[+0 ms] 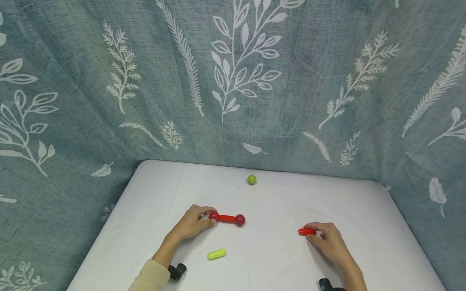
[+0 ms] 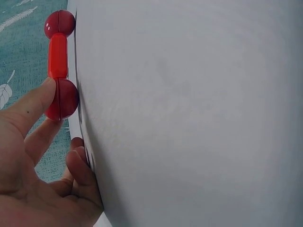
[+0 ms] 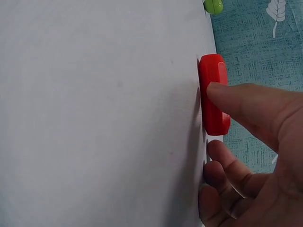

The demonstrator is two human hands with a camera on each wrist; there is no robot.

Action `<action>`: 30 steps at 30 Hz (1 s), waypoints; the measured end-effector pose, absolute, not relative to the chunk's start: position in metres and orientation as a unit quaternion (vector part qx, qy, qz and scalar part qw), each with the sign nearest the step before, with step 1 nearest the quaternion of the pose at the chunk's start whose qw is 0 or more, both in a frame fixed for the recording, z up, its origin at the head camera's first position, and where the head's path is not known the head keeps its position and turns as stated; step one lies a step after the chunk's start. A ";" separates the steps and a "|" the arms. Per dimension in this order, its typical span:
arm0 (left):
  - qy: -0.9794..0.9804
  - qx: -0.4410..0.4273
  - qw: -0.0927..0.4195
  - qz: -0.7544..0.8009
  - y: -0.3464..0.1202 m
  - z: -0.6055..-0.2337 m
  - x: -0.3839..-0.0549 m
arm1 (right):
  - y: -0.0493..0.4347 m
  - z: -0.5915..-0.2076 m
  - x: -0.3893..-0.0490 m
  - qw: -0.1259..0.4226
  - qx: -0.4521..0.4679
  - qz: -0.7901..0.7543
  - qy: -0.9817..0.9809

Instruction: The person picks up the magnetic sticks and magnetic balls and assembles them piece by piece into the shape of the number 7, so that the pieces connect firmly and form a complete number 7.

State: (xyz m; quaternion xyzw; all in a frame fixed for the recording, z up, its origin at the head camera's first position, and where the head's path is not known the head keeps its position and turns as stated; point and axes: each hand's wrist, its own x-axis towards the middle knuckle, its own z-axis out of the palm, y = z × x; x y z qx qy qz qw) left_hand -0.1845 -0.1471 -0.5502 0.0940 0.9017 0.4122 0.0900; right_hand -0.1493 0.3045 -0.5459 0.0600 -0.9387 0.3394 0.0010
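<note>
My left hand (image 1: pixel 193 222) pinches a dark red ball (image 2: pixel 67 99) between thumb and fingers. That ball is one end of a dumbbell-shaped piece: a bright red rod (image 1: pixel 227 218) joins it to a second dark red ball (image 1: pixel 240 220) on the right. On the right side of the table, my right hand (image 1: pixel 329 240) pinches a separate short red rod (image 3: pixel 214 94), its thumb across the rod's middle. This loose rod lies low at the white tabletop, with the other fingers curled below it in the right wrist view.
A yellow-green rod (image 1: pixel 217 254) lies in front of the dumbbell shape, nearer the person. Farther back sits a green ball (image 1: pixel 251 180). The white table (image 1: pixel 276 198) ends at a teal leaf-patterned cloth (image 1: pixel 284 101) behind and at both sides.
</note>
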 end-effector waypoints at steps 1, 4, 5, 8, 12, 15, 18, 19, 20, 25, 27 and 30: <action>0.902 0.094 0.089 0.412 -0.147 -0.550 -0.185 | 0.304 -0.546 -0.149 -0.001 0.055 0.336 -0.940; 0.902 0.093 0.088 0.413 -0.147 -0.550 -0.185 | 0.303 -0.546 -0.149 -0.009 0.038 0.328 -0.944; 0.902 0.092 0.088 0.413 -0.147 -0.549 -0.185 | 0.303 -0.546 -0.148 -0.012 0.033 0.328 -0.944; 0.902 0.090 0.088 0.413 -0.147 -0.550 -0.184 | 0.302 -0.546 -0.148 -0.018 0.020 0.326 -0.945; 0.901 0.089 0.087 0.415 -0.147 -0.551 -0.184 | 0.300 -0.546 -0.148 -0.023 0.010 0.322 -0.947; 0.900 0.089 0.087 0.418 -0.147 -0.551 -0.184 | 0.300 -0.545 -0.148 -0.028 0.007 0.321 -0.947; 0.900 0.089 0.087 0.418 -0.147 -0.551 -0.185 | 0.300 -0.545 -0.148 -0.031 0.004 0.321 -0.947; 0.900 0.089 0.087 0.418 -0.147 -0.551 -0.184 | 0.300 -0.545 -0.148 -0.032 0.003 0.321 -0.946; 0.900 0.089 0.087 0.418 -0.147 -0.551 -0.184 | 0.300 -0.545 -0.148 -0.032 0.003 0.321 -0.947; 0.899 0.090 0.085 0.419 -0.147 -0.551 -0.184 | 0.300 -0.544 -0.149 -0.028 0.010 0.325 -0.945; 0.899 0.090 0.085 0.419 -0.146 -0.551 -0.184 | 0.299 -0.544 -0.149 -0.021 0.022 0.335 -0.942; 0.900 0.091 0.085 0.419 -0.146 -0.551 -0.184 | 0.296 -0.543 -0.149 -0.023 0.028 0.350 -0.936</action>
